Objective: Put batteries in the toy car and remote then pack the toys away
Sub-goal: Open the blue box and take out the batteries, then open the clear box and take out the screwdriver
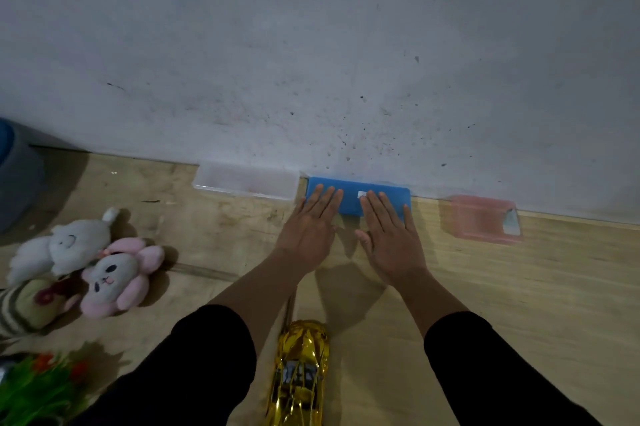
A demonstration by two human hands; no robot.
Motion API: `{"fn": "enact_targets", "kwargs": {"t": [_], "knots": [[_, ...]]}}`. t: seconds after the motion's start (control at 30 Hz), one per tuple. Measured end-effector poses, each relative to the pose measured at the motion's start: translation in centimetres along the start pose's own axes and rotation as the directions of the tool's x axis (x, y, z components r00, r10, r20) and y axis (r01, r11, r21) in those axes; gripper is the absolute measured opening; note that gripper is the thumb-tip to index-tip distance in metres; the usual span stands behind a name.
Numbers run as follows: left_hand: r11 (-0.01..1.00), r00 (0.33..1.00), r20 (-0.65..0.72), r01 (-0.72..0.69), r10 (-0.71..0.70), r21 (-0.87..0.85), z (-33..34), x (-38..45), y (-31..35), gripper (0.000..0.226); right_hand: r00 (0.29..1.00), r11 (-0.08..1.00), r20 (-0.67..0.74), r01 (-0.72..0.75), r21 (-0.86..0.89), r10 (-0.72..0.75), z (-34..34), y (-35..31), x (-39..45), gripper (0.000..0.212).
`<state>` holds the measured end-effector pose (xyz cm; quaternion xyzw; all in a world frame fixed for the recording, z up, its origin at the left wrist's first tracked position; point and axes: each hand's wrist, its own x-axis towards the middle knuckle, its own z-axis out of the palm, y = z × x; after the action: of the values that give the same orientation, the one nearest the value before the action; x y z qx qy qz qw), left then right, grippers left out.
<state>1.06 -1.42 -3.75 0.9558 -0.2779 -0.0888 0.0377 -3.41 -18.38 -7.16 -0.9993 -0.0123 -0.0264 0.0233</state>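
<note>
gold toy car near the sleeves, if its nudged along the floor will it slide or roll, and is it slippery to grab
The gold toy car would probably roll forward rather than slide, assuming it stands on its wheels, which are hidden here. Its shiny, foil-like body looks smooth, so likely somewhat slippery. It looks like hollow plastic, so probably light and stiff.

Ahead: wall (311,44) blocks, blue box (356,198) against it.
Left: clear box (246,183), plush toys (86,263) crowd.
Right: bare floor (519,287) up to pink box (481,219).
Near: gold toy car (301,370) between forearms.

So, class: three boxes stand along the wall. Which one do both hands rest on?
The blue box, in the middle; the clear box and pink box flank it untouched.
</note>
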Motion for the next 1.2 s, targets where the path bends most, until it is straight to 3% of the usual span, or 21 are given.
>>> {"fn": "enact_targets", "kwargs": {"t": [0.1, 0.2, 0.47, 0.63, 0.8, 1.07, 1.2], "knots": [[1.0, 0.999, -0.039, -0.016, 0.016, 0.007, -0.8, -0.9, -2.2, 0.057, 0.998, 0.998, -0.062, 0.027, -0.053, -0.031, -0.8, -0.8, 1.1, 0.06], [0.998, 0.997, -0.051, 0.061, -0.059, 0.022, -1.8, -1.9, -5.5, 0.054, 0.988, 0.992, -0.118, 0.092, -0.09, -0.102, -1.8, -3.1, 2.8, 0.057], [0.99, 0.989, -0.039, 0.141, -0.139, 0.03, -2.9, -3.8, -16.1, 0.052, 0.958, 0.967, -0.136, 0.243, -0.071, -0.251, -1.7, -13.2, 6.6, 0.056], [0.995, 0.994, 0.021, 0.103, -0.103, 0.007, -2.5, -3.1, -18.7, 0.062, 0.969, 0.979, -0.153, 0.179, -0.099, -0.192, 0.2, -17.3, 7.7, 0.051], [0.996, 0.994, -0.104, 0.019, -0.027, -0.083, -1.4, -2.6, -19.8, 0.053, 0.974, 0.979, -0.193, 0.086, -0.184, -0.122, 1.0, -18.6, 7.5, 0.047], [0.997, 0.998, -0.042, -0.056, 0.053, -0.059, -0.8, -2.0, -21.0, 0.055, 0.985, 0.965, -0.163, 0.012, -0.264, -0.057, 1.1, -20.1, 7.9, 0.075], [0.995, 0.993, -0.084, -0.083, 0.079, -0.051, -1.3, -2.3, -20.8, 0.055, 0.982, 0.962, -0.175, 0.023, -0.272, -0.073, 1.3, -20.3, 8.1, 0.085]]}}
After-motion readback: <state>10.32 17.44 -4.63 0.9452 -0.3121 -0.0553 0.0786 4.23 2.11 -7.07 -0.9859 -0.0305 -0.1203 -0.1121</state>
